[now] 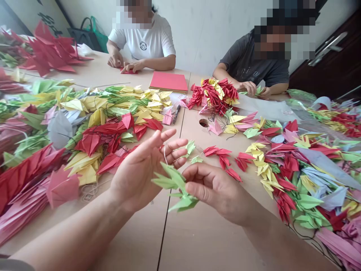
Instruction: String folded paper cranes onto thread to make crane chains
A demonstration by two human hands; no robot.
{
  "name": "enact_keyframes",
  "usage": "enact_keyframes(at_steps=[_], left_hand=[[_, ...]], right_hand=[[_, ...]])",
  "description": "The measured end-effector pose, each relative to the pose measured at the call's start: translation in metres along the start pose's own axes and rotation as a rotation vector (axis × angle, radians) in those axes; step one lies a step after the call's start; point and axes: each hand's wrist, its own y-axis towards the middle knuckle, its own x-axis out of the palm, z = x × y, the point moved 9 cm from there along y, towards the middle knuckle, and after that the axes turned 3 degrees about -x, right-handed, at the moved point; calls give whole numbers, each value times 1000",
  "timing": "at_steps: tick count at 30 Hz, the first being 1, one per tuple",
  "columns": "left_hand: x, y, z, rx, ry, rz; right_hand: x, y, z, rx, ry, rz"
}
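Several light-green folded paper cranes (pixel 171 181), bunched on a thin white string (pixel 165 154), hang above the middle of the table. My right hand (pixel 222 192) pinches this bunch at its right side between thumb and fingers. To the left, my left hand (pixel 138 169) is turned palm inward with its fingers apart and slightly curved. The string runs up from the cranes to the left fingers; whether it loops around one of them is hard to tell. Just beyond both hands lie small red paper cranes (pixel 218 151) and a few green ones (pixel 190 146).
Heaps of coloured crane strings cover the table's left (pixel 96 109) and right (pixel 299 177). A stack of red paper (pixel 168 82), a black pen (pixel 176 114) and a cable hole (pixel 203 123) lie farther back. Two people (pixel 152 41) sit opposite, handling paper.
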Motion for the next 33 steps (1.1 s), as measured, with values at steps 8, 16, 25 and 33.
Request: enact_keyframes(at_steps=[8, 16, 25, 33], left_hand=[[11, -5, -3, 93, 298, -132], [1, -6, 13, 268, 468, -1], [0, -5, 18, 284, 463, 32], [-4, -4, 30, 361, 429, 97]], right_hand=[[-11, 1, -5, -13, 349, 49], [-6, -3, -15, -11, 412, -36], [-16, -6, -21, -89, 22, 65], [-25, -18, -44, -165, -121, 19]])
